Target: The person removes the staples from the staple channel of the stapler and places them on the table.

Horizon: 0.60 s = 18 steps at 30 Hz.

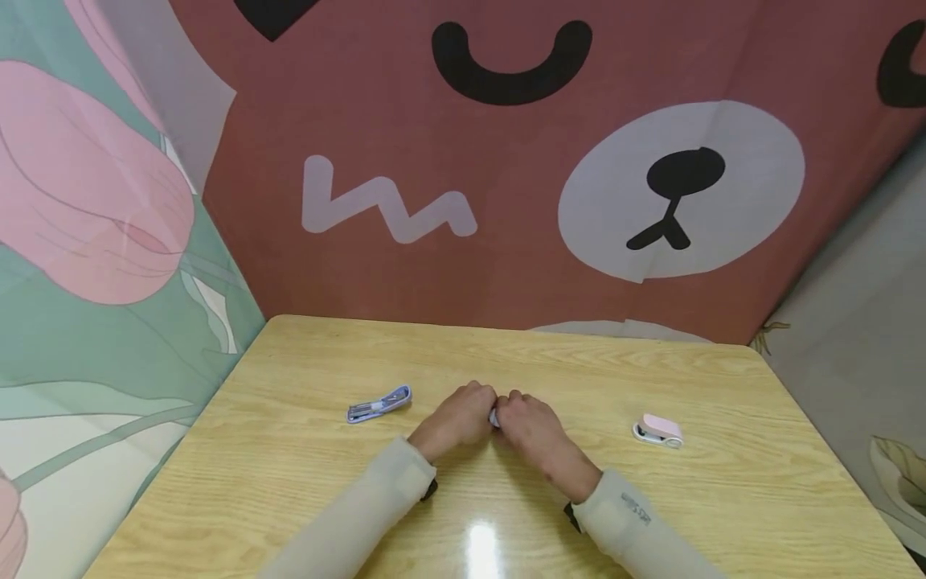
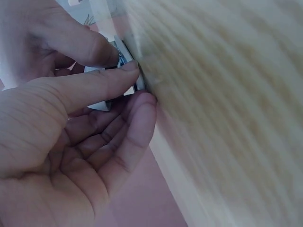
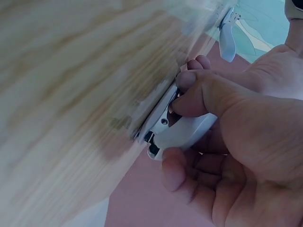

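A small white stapler (image 3: 187,135) sits low over the table between my two hands, mostly covered by fingers in the head view. With thumb and fingers, my left hand (image 1: 463,410) pinches one end of it; in the left wrist view a strip of the stapler (image 2: 100,106) shows past the thumb. My right hand (image 1: 534,430) grips the other part, its thumb inside by the base and its fingers curled under the white cover. The hands nearly meet at the knuckles. To their left lies a blue stapler (image 1: 379,404), its top swung up and the metal rail showing.
A pink and white stapler (image 1: 657,430) lies on the right side of the wooden table (image 1: 289,498). Behind the table hangs a brown cloth (image 1: 506,265) with a bear face, and a flowered cloth (image 1: 87,338) hangs at the left.
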Tool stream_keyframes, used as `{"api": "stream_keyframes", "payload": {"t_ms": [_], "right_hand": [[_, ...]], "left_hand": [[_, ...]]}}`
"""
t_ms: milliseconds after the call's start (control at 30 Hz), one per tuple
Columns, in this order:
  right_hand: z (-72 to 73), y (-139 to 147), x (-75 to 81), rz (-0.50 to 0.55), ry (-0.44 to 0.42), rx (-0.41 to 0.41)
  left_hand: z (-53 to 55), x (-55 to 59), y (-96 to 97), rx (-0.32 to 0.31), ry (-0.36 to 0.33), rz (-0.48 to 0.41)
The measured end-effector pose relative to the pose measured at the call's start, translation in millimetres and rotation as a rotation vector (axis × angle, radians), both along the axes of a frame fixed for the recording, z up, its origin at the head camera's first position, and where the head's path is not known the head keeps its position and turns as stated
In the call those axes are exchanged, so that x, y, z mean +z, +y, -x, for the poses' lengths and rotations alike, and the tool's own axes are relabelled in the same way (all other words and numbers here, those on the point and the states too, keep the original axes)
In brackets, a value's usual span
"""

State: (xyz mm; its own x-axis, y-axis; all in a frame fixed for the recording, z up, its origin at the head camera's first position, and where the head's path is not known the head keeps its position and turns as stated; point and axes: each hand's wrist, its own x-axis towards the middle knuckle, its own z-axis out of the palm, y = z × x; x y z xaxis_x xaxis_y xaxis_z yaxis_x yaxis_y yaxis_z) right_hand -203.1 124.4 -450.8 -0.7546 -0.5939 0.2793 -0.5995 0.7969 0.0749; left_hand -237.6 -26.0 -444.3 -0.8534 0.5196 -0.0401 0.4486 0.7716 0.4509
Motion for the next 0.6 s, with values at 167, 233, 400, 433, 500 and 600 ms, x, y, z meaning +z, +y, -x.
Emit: {"api": "stream_keyframes", "payload": {"t_ms": [167,233,400,433,500,600], "right_hand": [[-2.0,-3.0,-1.1,-0.061,0.035,-0.01],[-2.8,-3.0,-1.1,-0.079,0.05,-0.017],[0.4,1.9,0.1,-0.028,-0.035,-0.057],[1.1,3.1,1.0,-0.008,-0.057,-0.061],[2.1,5.3,2.9,0.009,-0.099,-0.057],[1.5,7.6,6.9,0.04,-0.139,-0.041]], "left_hand": [[2.6,-2.7,-2.1,0.017,-0.026,-0.043],[3.5,-3.0,-2.1,0.009,-0.035,-0.074],[4.2,-3.8,-1.5,-0.009,-0.022,-0.076],[4.3,-3.7,-1.5,-0.01,-0.014,-0.069],[4.2,-3.1,-1.8,-0.006,-0.004,-0.051],[4.2,-2.0,-1.6,0.001,-0.022,-0.048]]}}
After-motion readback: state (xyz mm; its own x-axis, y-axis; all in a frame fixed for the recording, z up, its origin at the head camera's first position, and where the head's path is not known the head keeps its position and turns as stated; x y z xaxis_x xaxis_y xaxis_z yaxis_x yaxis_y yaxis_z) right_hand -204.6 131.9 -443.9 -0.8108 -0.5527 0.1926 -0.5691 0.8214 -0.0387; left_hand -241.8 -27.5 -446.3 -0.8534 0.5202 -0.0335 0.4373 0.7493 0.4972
